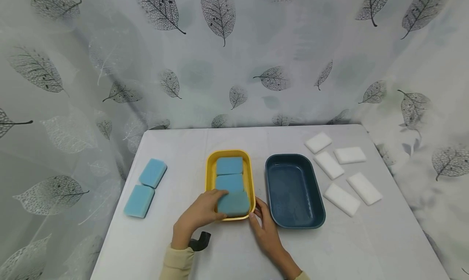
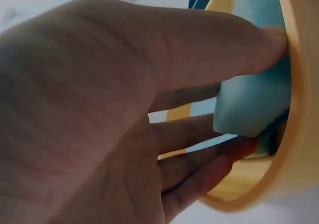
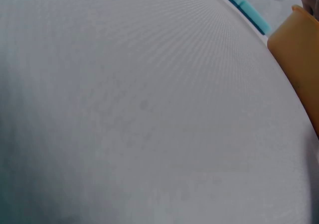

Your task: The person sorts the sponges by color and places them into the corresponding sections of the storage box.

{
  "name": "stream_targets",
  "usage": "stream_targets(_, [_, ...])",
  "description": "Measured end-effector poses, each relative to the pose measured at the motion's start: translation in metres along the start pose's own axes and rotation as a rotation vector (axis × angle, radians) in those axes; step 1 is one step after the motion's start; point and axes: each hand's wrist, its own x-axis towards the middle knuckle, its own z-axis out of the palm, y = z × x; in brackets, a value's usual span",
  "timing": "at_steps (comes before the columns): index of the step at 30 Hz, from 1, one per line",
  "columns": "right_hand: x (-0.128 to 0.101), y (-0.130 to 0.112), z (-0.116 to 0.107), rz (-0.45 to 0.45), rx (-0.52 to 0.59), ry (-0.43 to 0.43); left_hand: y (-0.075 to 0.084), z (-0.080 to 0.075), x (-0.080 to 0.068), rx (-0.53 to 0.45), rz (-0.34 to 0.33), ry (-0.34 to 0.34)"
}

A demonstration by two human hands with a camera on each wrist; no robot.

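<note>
A leaf-print curtain (image 1: 307, 40) hangs behind the white table (image 1: 238, 257), where the yellow tray (image 1: 211, 174) stands with both hands at its near end, apart from each other. The left hand (image 1: 203, 208) pinches a blue block (image 1: 233, 204) between thumb and fingers inside that end; whether the block's underside rests on anything is hidden. The right hand (image 1: 265, 225) touches the yellow tray's near right corner, likely to steady it; whether it grips or merely rests there I cannot tell. Two more blocks (image 1: 229, 183), also blue, lie beyond the held one in a row that suits the yellow tray's narrow shape. Right of the yellow tray stands the dark tray (image 1: 293, 186), its floor in view; farther right, five white blocks (image 1: 342, 199) lie at odd angles. Well left of the yellow tray lies a loose blue pair (image 1: 138, 200), perhaps there for easy left-hand reach
</note>
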Motion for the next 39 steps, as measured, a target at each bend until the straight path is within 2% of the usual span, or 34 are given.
stream_targets(7, [0.001,0.003,0.000,-0.012,0.008,-0.001,0.007,0.006,0.006,0.096,-0.029,0.013])
stream_targets(13, [0.001,0.003,0.000,0.002,0.006,0.000,0.010,0.015,0.011,0.173,-0.080,0.077])
stream_targets(20, [0.000,-0.019,-0.002,0.020,0.006,-0.007,0.015,0.019,0.012,0.241,-0.101,0.126])
stream_targets(23, [0.000,-0.022,-0.002,0.028,0.011,-0.009,0.015,0.020,0.012,0.275,-0.095,0.132])
stream_targets(29, [0.000,-0.003,0.000,0.028,-0.009,-0.003,0.014,0.021,0.011,0.323,-0.063,0.149])
stream_targets(39, [0.000,0.000,-0.001,0.014,-0.009,0.000,0.010,0.021,0.011,0.316,-0.028,0.174])
